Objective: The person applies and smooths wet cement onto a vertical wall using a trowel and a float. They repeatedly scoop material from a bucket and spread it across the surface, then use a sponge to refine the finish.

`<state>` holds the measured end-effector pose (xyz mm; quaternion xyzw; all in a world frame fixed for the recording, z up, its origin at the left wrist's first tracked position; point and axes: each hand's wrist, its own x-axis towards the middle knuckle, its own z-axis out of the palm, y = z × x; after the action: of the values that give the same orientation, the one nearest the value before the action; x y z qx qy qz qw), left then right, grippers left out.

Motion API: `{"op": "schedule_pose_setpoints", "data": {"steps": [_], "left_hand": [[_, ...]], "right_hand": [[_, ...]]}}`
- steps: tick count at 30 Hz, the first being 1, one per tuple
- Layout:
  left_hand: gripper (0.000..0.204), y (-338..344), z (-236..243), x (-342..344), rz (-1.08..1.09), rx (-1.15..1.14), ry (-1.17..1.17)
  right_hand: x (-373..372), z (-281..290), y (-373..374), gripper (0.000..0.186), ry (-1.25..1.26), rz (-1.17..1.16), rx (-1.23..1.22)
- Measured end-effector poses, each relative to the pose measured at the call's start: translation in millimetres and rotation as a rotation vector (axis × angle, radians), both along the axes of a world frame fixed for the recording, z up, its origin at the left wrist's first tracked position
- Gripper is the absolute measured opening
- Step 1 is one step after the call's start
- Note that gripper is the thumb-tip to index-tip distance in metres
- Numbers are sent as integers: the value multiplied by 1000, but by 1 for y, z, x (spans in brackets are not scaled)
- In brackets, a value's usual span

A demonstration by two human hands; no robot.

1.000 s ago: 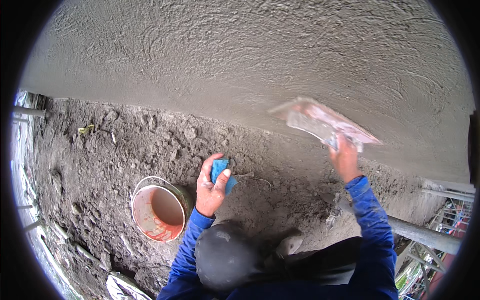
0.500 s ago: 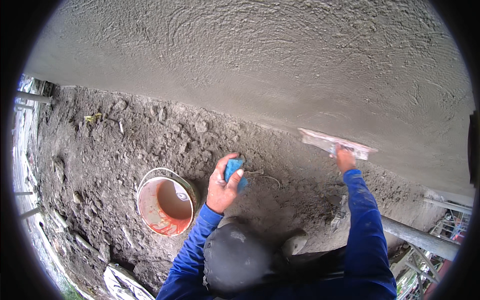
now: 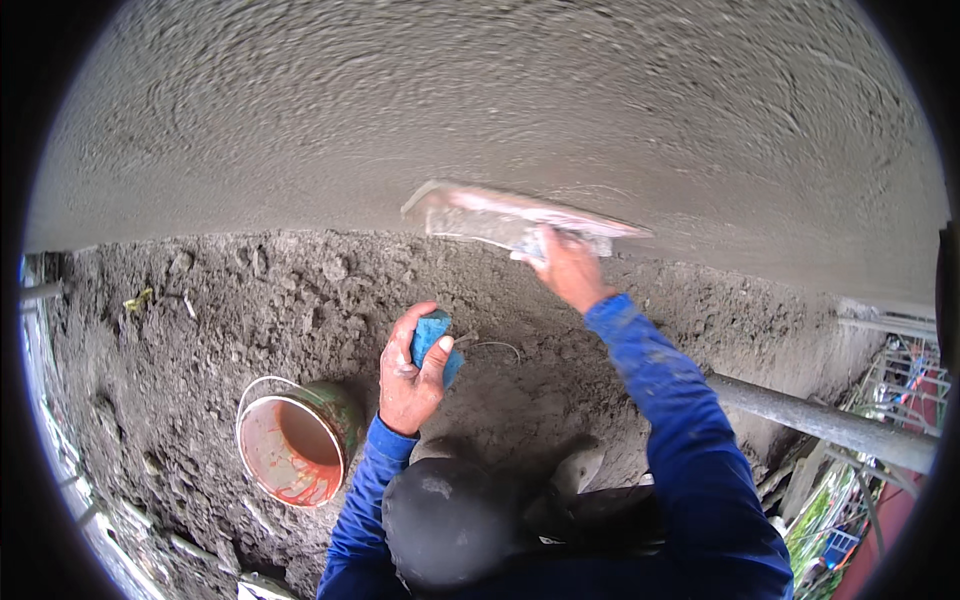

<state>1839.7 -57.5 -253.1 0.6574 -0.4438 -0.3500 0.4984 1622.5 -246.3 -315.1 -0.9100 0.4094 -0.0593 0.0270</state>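
My left hand [image 3: 408,378] is wrapped round a blue sponge [image 3: 431,338], held above the dirt near the bucket. With my right hand [image 3: 572,268] I grip the handle of a long plastering float [image 3: 490,222], slightly blurred by motion. The float lies along the lower part of a grey plastered wall [image 3: 560,110], its flat side toward the surface. Above it the plaster is rough with curved ridges; close to the float it looks smoother. My fingers partly hide the float's handle.
A bucket [image 3: 291,450] with a wire handle and reddish-brown liquid stands to the left. Lumpy soil [image 3: 200,340] runs along the wall's foot. A grey metal pole [image 3: 830,420] juts in at right, with scaffold parts beyond. My dark knee [image 3: 450,520] is at the lower middle.
My right hand has swept the float leftward and up along the wall. The left hand still holds the sponge. The view has turned, so the wall's bottom edge sits more level.
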Motion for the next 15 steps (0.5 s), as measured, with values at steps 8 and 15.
{"op": "schedule_pose_setpoints", "data": {"steps": [8,15], "left_hand": [[37,11,-9,-11,10,26,190],[38,3,-9,-9,63,8,43]], "right_hand": [[-265,-78,-47,51,513,-373,165],[-293,143,-56,31,662,-336,-183]]}}
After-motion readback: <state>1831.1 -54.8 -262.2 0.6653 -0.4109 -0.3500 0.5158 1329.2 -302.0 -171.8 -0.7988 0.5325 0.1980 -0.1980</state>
